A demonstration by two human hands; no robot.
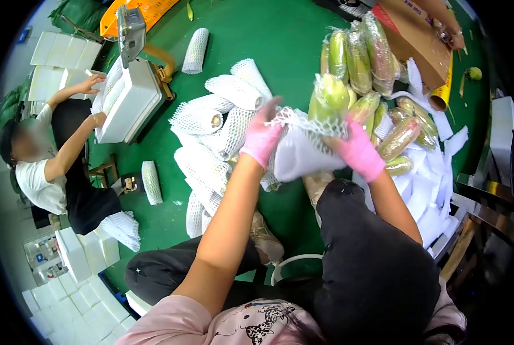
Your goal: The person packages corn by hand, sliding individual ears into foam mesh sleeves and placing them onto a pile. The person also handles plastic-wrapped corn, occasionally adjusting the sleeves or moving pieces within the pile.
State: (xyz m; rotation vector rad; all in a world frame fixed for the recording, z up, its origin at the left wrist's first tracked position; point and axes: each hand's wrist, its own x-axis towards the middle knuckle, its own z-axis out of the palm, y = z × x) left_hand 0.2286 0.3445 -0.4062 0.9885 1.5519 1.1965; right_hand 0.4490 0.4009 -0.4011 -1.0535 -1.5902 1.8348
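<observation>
Between my hands is a bundle of film-wrapped corn point(329, 95) with green husks, its lower part inside a white foam sheet point(303, 154). A white foam net sleeve point(309, 123) stretches around it. My left hand point(263, 137), in a pink glove, grips the left edge of the net, fingers closed. On the other side, my right hand point(357, 150), also pink-gloved, is closed on the net's right edge against the bundle; some fingertips are hidden. Net-covered bundles point(202, 118) lie heaped left of my left hand. Beyond my right hand lie film-wrapped corn ears point(378, 52).
White foam sheets point(421, 195) are piled at the right, near a cardboard box point(415, 40). Across the green floor point(165, 230), another person point(44, 167) handles a white foam box point(133, 100) on a scale. Foam boxes point(76, 299) stand at lower left.
</observation>
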